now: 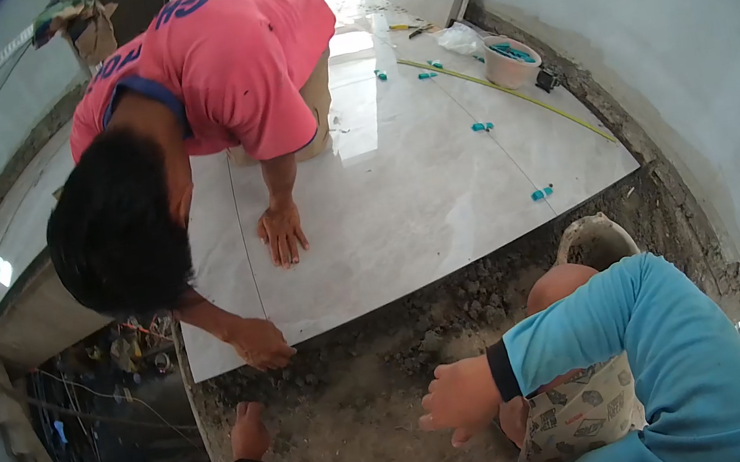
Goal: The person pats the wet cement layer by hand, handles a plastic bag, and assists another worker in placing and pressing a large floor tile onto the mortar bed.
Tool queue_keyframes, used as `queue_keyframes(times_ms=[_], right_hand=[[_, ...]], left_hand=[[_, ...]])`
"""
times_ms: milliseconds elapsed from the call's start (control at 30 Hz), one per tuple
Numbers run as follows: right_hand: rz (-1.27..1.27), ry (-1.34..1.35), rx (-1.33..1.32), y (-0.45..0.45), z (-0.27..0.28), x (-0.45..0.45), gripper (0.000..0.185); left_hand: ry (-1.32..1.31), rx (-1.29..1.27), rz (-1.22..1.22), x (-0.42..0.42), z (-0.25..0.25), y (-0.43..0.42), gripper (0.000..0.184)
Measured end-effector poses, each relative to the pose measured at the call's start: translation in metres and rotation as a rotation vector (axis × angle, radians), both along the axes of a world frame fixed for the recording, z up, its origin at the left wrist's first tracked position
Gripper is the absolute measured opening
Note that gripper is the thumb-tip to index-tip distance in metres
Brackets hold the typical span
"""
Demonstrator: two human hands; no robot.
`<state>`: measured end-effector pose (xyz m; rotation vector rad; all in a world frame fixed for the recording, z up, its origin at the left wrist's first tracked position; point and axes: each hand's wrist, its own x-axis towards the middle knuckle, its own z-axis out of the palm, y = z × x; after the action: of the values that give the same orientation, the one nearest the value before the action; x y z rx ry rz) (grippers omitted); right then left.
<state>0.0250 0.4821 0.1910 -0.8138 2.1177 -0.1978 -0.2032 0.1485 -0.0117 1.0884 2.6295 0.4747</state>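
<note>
My left hand [248, 433] is low over the rough mortar bed [354, 429], just in front of the tile edge. Its fingers look curled together; whatever they may hold is hidden. My right hand [462, 400] hangs in front of my knee with loosely bent fingers apart and nothing in them. Ahead lies a large glossy pale floor tile [388, 218]. A co-worker in a pink shirt [235, 67] bends over it. One of that person's hands [283, 233] rests flat on the tile, while the other [262, 344] is at its front edge, near my left hand.
Teal tile-levelling clips [483, 127] line a joint beside a yellow tape measure [514, 94]. A tub of teal wedges [511, 60] stands by the right wall. Near my knee is a bucket [597, 240]. Left of the floor edge, an open stairwell [113, 421] drops away.
</note>
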Motion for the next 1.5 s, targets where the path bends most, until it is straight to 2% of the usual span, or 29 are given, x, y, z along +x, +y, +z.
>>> queue_keyframes(times_ms=[67, 167, 367, 467, 533, 733, 933, 1333, 1400, 1500], right_hand=[[0.009, -0.006, -0.005, -0.003, 0.002, 0.000, 0.054], [0.007, 0.004, -0.038, -0.004, -0.008, 0.003, 0.053], [0.030, -0.031, -0.021, -0.005, -0.010, 0.002, 0.054], [0.049, -0.100, -0.006, -0.005, -0.007, 0.000, 0.054], [0.047, -0.106, 0.003, -0.004, -0.006, -0.001, 0.054], [0.037, -0.092, -0.003, -0.007, -0.013, 0.001, 0.058], [0.039, -0.081, 0.030, -0.002, -0.019, -0.002, 0.056], [0.057, -0.160, 0.055, -0.003, -0.019, -0.011, 0.057], [0.011, -0.087, -0.039, 0.000, -0.023, -0.010, 0.056], [0.015, -0.112, -0.055, 0.003, -0.029, -0.010, 0.055]], left_hand=[[0.048, 0.020, -0.020, -0.003, 0.000, -0.004, 0.029], [-0.037, -0.081, 0.035, 0.003, 0.010, 0.013, 0.030], [0.043, 0.005, -0.162, 0.020, -0.006, 0.021, 0.029], [-0.073, -0.001, -0.193, 0.035, 0.009, 0.030, 0.026], [-0.151, -0.100, -0.195, 0.034, 0.008, 0.033, 0.024], [-0.169, -0.107, -0.202, 0.029, -0.001, 0.031, 0.015], [-0.275, -0.110, -0.145, 0.023, 0.001, 0.027, 0.022], [-0.173, -0.144, -0.171, 0.018, -0.013, 0.022, 0.024], [-0.181, -0.121, -0.153, 0.017, -0.007, 0.024, 0.023], [-0.179, -0.088, -0.160, 0.014, -0.012, 0.021, 0.022]])
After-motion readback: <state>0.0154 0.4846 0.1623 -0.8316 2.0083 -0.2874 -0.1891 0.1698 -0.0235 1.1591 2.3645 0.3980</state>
